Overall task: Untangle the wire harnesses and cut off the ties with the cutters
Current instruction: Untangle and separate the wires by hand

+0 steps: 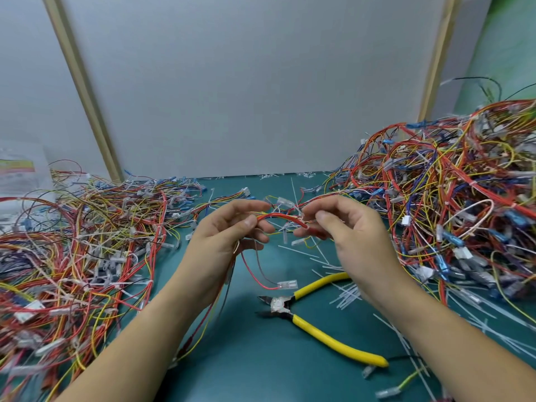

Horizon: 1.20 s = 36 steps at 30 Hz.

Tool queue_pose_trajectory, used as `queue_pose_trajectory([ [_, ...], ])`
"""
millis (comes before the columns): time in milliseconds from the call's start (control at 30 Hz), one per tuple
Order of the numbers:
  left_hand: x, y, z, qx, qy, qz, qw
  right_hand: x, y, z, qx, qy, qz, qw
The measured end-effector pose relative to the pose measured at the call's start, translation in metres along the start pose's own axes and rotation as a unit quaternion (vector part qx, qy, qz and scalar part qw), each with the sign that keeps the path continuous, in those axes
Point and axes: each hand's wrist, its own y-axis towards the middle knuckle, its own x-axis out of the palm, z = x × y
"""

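Head view: left hand (pixel 232 235) and right hand (pixel 349 237) pinch the red harness (pixel 278 217) strung left-right between them, cutters (pixel 298 320) lying nearer on the tabletop (pixel 246 358), closer to the right hand.

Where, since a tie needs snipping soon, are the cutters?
In the head view the yellow-handled cutters lie on the green mat, below the right hand, beside cut tie scraps.

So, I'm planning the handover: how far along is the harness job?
Started: cut tie offcuts litter the mat. In hand: the left hand and right hand hold one red harness; the cutters lie untouched. Left: the big tangled pile on the right, apparently plenty of work.
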Motion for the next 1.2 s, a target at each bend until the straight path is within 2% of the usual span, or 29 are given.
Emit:
queue_pose_trajectory([
  [67,0.0,0.0,0.001,0.005,0.003,0.003,1.0,0.001,0.0,0.001,-0.005,-0.004,0.016,1.0],
  [200,-0.002,0.0,0.003,0.015,-0.017,0.014,1.0,-0.003,-0.001,-0.001,-0.08,-0.128,0.07,0.986],
  [400,-0.004,0.005,0.005,-0.005,-0.066,0.015,0.998,0.002,-0.006,0.004,-0.105,-0.252,-0.015,0.962],
  [533,0.0,0.009,0.01,-0.066,-0.103,-0.037,0.992,0.0,-0.007,0.005,-0.131,-0.249,-0.031,0.959],
  [633,0.003,0.012,0.007,-0.09,-0.043,0.03,0.995,0.003,-0.009,0.004,-0.152,-0.243,-0.046,0.957],
  [700,0.006,0.008,0.0,-0.001,0.138,0.08,0.987,0.005,-0.011,0.004,-0.162,-0.244,-0.059,0.954],
  [767,0.008,0.001,-0.008,0.148,0.323,0.047,0.934,0.005,-0.012,0.004,-0.167,-0.244,-0.068,0.953],
  [800,0.007,0.0,-0.011,0.208,0.363,0.024,0.908,0.005,-0.013,0.003,-0.168,-0.243,-0.069,0.953],
  [867,0.005,0.002,-0.016,0.263,0.382,0.014,0.886,0.005,-0.014,0.002,-0.164,-0.23,-0.062,0.957],
  [933,0.005,0.005,-0.017,0.28,0.394,0.035,0.874,0.004,-0.015,0.002,-0.164,-0.215,-0.051,0.961],
  [1200,0.011,-0.006,-0.025,0.269,0.37,-0.045,0.888,0.003,-0.016,-0.001,-0.221,-0.31,-0.05,0.923],
])
